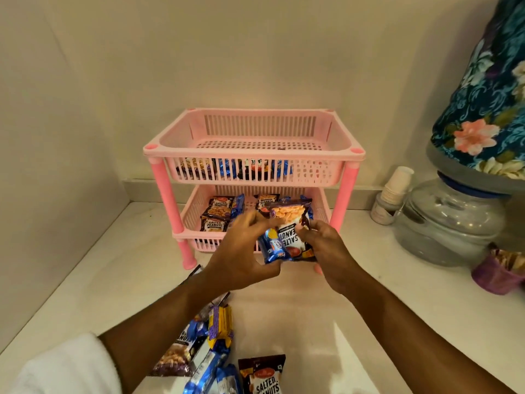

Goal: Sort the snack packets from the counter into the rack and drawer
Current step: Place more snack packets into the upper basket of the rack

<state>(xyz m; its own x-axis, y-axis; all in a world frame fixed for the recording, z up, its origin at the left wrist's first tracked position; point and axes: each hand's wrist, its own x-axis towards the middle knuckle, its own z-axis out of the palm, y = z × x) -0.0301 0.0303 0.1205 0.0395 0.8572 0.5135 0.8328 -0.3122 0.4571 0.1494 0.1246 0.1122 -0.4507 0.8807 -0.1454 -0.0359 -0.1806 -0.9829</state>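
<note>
A pink two-tier plastic rack (312, 172) stands on the white counter against the wall. Its lower tier holds several salted peanut packets (217, 216) and blue packets. More packets show through the slats of the upper tier's front wall. In front of the lower tier, my right hand (329, 251) holds a salted peanuts packet (292, 231) upright. My left hand (241, 251) touches that packet's top edge, with a blue biscuit packet (274, 247) between the two hands. A pile of loose snack packets (204, 345) lies on the counter near me, under my left forearm.
A water dispenser jar (451, 220) with a floral cloth cover (488, 89) stands at the right. A stack of paper cups (393, 191) sits beside it. A purple container (497, 273) sits at the right edge. Walls close off the left and back.
</note>
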